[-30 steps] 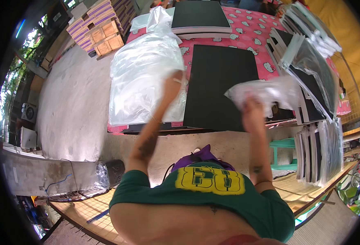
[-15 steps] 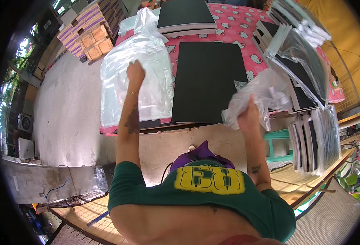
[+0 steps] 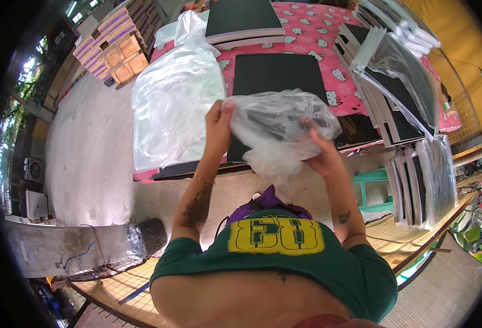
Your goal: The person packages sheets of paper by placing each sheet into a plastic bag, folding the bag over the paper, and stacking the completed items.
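Note:
Both of my hands hold one crumpled clear plastic bag [image 3: 276,131] in front of my chest. My left hand [image 3: 218,124] pinches its left edge between thumb and fingers. My right hand [image 3: 322,154] grips its right lower side, partly hidden behind the plastic. Beyond the bag lies a flat black board [image 3: 276,76] on a table covered with a pink patterned cloth [image 3: 312,33]. A pile of clear plastic bags [image 3: 175,104] rests on the table's left end.
A second stack of black boards [image 3: 244,19] sits at the far side of the table. Bagged black boards [image 3: 399,82] lean in rows at the right. A turquoise stool [image 3: 372,180] stands below. Stacked boxes [image 3: 115,44] are at the far left.
My left hand left the plastic pile at the left and came in to the bag that my right hand held. Both hands now hold the bag, spread wider at the centre.

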Motion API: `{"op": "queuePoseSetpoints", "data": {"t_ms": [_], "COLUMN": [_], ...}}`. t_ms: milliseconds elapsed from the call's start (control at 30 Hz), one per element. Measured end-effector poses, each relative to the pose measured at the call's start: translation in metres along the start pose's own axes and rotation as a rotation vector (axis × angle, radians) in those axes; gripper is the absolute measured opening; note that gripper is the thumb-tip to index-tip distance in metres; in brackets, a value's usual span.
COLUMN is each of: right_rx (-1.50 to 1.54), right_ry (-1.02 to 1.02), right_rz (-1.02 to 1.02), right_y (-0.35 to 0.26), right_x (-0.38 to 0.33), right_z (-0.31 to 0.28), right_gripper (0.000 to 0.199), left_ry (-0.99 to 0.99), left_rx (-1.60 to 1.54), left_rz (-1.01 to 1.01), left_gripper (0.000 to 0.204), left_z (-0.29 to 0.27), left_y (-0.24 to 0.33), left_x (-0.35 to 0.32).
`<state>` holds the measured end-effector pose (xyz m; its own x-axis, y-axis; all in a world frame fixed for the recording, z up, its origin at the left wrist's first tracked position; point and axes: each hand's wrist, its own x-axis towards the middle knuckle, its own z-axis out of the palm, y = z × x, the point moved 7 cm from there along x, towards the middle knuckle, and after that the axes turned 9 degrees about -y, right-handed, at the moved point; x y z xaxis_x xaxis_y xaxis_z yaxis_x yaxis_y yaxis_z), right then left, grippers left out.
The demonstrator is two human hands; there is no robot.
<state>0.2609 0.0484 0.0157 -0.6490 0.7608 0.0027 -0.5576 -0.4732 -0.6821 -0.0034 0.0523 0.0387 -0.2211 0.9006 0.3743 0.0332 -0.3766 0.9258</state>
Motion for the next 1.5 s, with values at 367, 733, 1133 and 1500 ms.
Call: {"op": "queuePoseSetpoints", "data": {"t_ms": [367, 733, 1133, 1500], "right_rx": [-1.351, -1.525, -2.368, -0.516], "right_ry": [-0.502, -0.096, 0.238, -0.040], "right_rz": [-0.152, -0.105, -0.474, 0.020], "right_y": [-0.084, -0.149, -0.133, -0.157], "right_x": [0.012, -0.056, 0.038, -0.058], "right_z": [0.109, -0.002, -0.018, -0.090], "right_gripper": [0.071, 0.031, 0.022, 0.055], "left_ry": [-0.867, -0.514, -0.314, -0.740], "left_rx": [0.231, 0.905, 1.244, 0.309], "left_rz": [0.100, -0.029, 0.409, -0.298], "left_gripper": [0.075, 0.045, 0.024, 0.052], "left_z": [0.108, 0.053, 0.098, -0.008], "left_y": [0.098, 0.075, 0.158, 0.112], "left_x": [0.000, 0.005, -0.014, -0.019]}}
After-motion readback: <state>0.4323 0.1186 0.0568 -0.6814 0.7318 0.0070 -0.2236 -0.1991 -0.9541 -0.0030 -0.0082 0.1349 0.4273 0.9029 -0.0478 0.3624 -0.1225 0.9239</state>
